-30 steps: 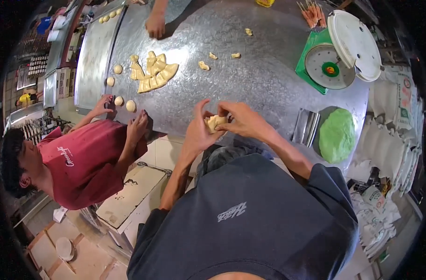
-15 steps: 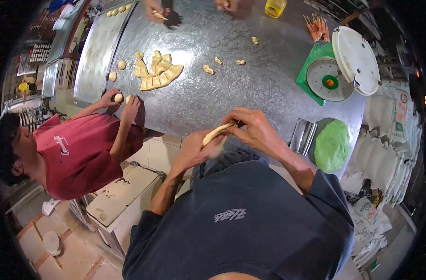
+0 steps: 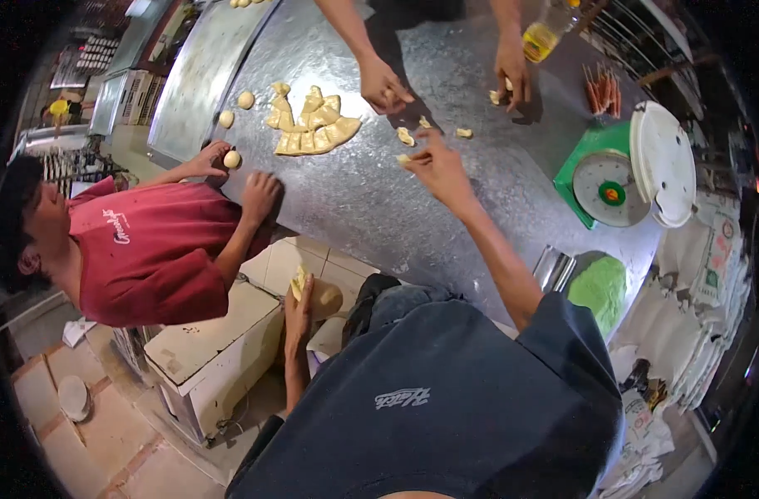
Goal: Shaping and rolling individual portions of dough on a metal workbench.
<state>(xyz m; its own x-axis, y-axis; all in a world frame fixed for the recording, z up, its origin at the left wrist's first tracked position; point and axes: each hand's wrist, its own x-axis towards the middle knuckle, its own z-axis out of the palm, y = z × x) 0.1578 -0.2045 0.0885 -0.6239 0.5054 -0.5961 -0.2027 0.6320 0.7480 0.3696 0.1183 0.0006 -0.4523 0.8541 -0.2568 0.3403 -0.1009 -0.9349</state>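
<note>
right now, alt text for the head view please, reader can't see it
A person's right hand reaches to a small dough piece on a metal table; the left hand holds dough off the table. A red-shirted co-worker's hand is beside a dough ball.

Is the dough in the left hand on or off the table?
Off: the left hand holds the dough beyond the near edge of the table, and pale tiles show between them.

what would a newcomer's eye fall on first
The bright green lump pops first, at right on the metal table. Next come the green scale beyond it and, upper left, a fan of cut yellow dough. Below the table edge, the wearer's left hand holds a dough piece.
</note>
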